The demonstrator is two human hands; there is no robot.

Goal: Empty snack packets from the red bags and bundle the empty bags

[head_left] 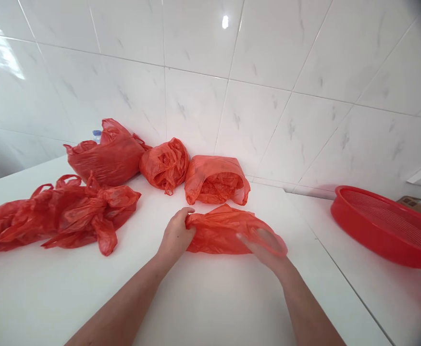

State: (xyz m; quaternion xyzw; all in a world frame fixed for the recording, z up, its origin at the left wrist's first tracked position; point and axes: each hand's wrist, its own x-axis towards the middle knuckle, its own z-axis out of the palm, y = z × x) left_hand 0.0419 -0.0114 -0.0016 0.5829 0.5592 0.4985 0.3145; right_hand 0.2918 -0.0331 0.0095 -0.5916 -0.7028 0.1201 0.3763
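We have 1 red bag (217, 233) between our left hand (176, 234), pinching its left end, and our right hand (268, 255), blurred, fingers extended at its right end, grip unclear. White tabletop (214, 302) stretches toward us, a seam (347, 281) rightward.

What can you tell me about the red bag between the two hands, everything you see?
The red bag looks like thin, slightly see-through plastic, wrinkled and spread out sideways on the white table. The left hand pinches its left end. At its right end a rounded loop, perhaps a handle, shows at the blurred right hand; whether that hand grips it is unclear. Just behind sits a bulkier red bag.
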